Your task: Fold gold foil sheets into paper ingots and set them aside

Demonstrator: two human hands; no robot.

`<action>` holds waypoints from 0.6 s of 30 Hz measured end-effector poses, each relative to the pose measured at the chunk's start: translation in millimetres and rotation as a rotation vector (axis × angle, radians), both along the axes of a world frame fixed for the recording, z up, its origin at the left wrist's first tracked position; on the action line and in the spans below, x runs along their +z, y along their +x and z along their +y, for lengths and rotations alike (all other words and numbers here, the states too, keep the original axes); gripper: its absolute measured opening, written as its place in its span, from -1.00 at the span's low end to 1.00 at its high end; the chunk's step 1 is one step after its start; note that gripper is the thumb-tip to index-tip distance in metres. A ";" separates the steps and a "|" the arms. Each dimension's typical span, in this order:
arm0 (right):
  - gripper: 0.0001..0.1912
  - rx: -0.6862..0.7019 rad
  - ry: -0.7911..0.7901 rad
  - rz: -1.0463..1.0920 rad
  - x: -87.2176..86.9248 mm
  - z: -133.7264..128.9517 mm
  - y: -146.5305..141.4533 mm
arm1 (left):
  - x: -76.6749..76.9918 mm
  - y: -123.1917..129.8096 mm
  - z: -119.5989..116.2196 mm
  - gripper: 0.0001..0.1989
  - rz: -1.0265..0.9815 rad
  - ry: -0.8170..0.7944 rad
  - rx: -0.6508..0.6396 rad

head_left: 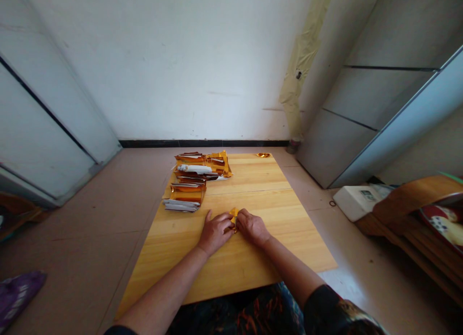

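A small folded piece of gold foil paper (234,218) sits pinched between the left hand (215,232) and right hand (252,227), each grip narrow, just above the wooden tabletop (231,267). It looks light, thin and slick, likely to crease easily, so its folded edges offer the surest hold. Loose stacks of gold foil paper (186,192) lie nearby.

Left hand (215,232), right hand (252,227), close together

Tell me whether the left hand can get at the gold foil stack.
Probably yes: the left hand sits near the gold foil stack, with only wooden tabletop between them, though it would first have to release the folded foil piece it pinches.
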State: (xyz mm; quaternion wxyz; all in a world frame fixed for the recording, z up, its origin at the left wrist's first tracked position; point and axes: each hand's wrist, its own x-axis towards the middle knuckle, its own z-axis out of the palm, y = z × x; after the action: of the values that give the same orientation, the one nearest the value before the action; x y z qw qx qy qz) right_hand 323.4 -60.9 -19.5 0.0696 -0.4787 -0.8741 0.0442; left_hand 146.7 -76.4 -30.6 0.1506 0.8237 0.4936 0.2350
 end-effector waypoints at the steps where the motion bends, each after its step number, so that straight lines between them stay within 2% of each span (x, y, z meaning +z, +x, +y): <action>1: -0.83 -0.003 -0.009 -0.008 1.5 0.2 -0.6 | -0.3 -0.3 0.1 -0.91 0.004 0.006 -0.003; 8: -0.78 -0.035 -0.074 -0.018 10.3 0.9 -4.0 | 1.2 0.2 -0.7 -0.88 -0.022 -0.014 0.011; 14: -0.76 -0.008 -0.084 -0.156 11.6 2.4 -4.9 | 1.6 0.4 0.0 -0.90 -0.023 -0.033 -0.003; 18: -0.76 0.010 -0.069 -0.162 13.4 1.3 -4.7 | 0.5 -0.3 0.5 -0.87 -0.009 -0.023 -0.005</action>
State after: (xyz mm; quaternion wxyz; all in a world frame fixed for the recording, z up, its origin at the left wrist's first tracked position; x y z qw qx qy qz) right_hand 318.7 -59.6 -6.1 -0.0182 -0.4783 -0.8773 0.0356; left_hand 146.4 -75.8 -30.1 0.1629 0.8220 0.4936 0.2326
